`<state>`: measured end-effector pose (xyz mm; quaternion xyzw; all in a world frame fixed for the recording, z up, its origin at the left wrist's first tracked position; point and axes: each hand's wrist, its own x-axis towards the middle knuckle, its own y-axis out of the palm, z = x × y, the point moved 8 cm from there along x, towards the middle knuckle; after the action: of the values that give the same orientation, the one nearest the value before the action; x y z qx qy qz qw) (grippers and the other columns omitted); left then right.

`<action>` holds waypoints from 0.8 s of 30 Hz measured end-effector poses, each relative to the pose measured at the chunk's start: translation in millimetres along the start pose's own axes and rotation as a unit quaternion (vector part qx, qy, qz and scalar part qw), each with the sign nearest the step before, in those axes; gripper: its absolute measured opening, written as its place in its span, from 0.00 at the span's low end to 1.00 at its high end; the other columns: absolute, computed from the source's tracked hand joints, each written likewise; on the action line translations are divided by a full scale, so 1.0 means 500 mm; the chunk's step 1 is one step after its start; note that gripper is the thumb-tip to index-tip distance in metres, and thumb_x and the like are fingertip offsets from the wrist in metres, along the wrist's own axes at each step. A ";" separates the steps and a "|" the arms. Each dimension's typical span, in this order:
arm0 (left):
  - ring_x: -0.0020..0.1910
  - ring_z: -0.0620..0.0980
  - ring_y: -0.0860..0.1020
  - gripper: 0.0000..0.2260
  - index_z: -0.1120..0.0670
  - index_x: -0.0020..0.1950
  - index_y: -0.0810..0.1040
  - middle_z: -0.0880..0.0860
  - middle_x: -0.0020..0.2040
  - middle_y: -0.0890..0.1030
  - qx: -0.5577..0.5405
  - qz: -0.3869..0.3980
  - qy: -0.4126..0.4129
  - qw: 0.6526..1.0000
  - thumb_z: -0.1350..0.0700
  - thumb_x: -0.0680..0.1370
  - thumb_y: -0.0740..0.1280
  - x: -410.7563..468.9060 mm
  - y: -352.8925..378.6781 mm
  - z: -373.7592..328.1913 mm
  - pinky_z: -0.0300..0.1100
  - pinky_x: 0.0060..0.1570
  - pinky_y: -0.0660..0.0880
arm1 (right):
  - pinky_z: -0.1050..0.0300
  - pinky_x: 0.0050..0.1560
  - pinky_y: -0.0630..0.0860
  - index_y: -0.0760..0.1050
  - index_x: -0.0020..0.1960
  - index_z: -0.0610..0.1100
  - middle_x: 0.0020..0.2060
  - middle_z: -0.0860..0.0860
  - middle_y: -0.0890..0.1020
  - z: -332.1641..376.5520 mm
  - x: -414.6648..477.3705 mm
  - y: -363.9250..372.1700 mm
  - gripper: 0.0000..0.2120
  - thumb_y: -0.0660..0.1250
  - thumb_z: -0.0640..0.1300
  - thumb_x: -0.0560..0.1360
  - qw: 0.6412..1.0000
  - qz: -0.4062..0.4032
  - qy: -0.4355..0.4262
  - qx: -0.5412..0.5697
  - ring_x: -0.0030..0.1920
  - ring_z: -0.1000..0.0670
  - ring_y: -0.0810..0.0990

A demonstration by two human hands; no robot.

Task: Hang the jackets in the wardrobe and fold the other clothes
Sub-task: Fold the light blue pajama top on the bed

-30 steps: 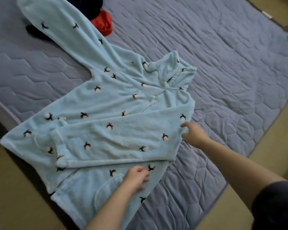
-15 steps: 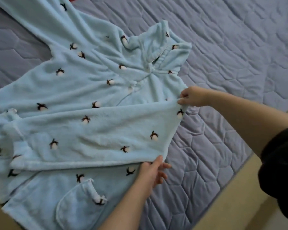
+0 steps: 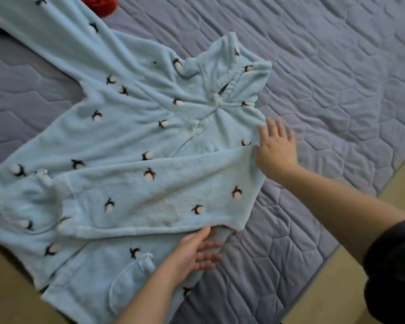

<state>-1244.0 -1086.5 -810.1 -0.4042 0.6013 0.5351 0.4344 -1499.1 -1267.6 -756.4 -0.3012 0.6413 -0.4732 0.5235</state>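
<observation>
A: Where's the top [image 3: 131, 136]?
B: Spread flat on the grey quilt [image 3: 325, 66], collar to the far right, one sleeve [image 3: 150, 202] folded across its front.
A: The left hand [image 3: 197, 251]?
B: Lying flat on the top's near edge, just below that sleeve, fingers straight, pinching nothing.
A: The right hand [image 3: 275, 148]?
B: Fingers spread and blurred, palm down at the top's right edge by the sleeve's fold; whether it touches, I can't tell.
A: Anything else?
B: A red cloth [image 3: 101, 5] at the far edge
</observation>
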 end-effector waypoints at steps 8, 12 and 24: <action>0.34 0.56 0.73 0.13 0.55 0.38 0.69 0.55 0.37 0.75 0.313 -0.537 0.221 0.751 0.47 0.76 0.62 -0.277 -0.423 -0.226 0.47 0.34 0.69 | 0.35 0.73 0.42 0.38 0.78 0.44 0.77 0.44 0.37 0.256 -0.183 0.108 0.31 0.47 0.54 0.81 0.994 0.071 -0.002 0.081 0.76 0.42 0.35; 0.56 0.60 0.74 0.23 0.57 0.60 0.70 0.58 0.58 0.73 0.296 -0.504 0.299 0.754 0.44 0.73 0.68 -0.260 -0.497 -0.365 0.50 0.51 0.70 | 0.30 0.70 0.44 0.38 0.78 0.51 0.77 0.47 0.37 0.327 -0.179 0.154 0.31 0.47 0.59 0.80 0.993 0.040 0.049 0.098 0.76 0.42 0.36; 0.55 0.60 0.76 0.19 0.56 0.61 0.68 0.56 0.55 0.76 0.412 -0.345 0.229 0.812 0.46 0.77 0.64 -0.229 -0.600 -0.418 0.53 0.55 0.75 | 0.34 0.70 0.51 0.40 0.77 0.56 0.77 0.48 0.40 0.366 -0.294 0.157 0.31 0.49 0.61 0.80 0.959 0.145 0.191 0.153 0.77 0.42 0.41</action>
<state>-943.4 -1322.3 -777.9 -0.4790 0.6689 -0.0558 0.5656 -1275.8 -1162.2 -772.5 -0.0252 0.6858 -0.5338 0.4940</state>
